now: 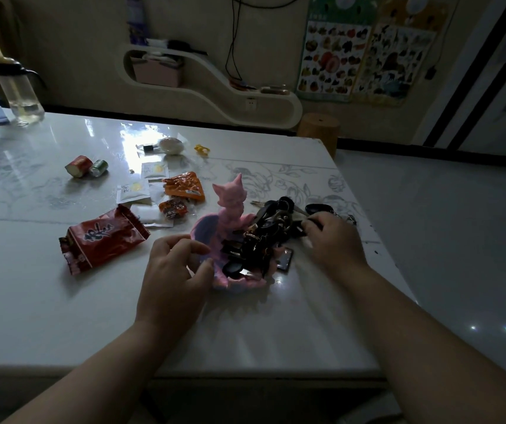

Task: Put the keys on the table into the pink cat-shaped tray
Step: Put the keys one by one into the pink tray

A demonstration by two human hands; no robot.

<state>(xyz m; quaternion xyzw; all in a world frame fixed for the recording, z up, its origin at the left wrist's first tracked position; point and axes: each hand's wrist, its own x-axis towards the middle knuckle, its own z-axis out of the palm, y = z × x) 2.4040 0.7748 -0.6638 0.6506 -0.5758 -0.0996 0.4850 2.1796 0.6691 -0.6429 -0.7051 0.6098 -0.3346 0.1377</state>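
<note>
Pink cat-shaped tray sits toward the right edge of the white tabletop, cat figure upright at its far side. Bunch of dark keys lies heaped across the tray's right half, spilling over the rim onto the tabletop. Right hand: grip pinched on the bunch's far right end. Left hand: grip loose, fingers curled, empty, thumb against the tray's left rim. Red snack bag lies left of the tray.

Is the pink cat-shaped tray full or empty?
Full: the pink cat-shaped tray holds a heap of black keys, some spilling over its right rim.
</note>
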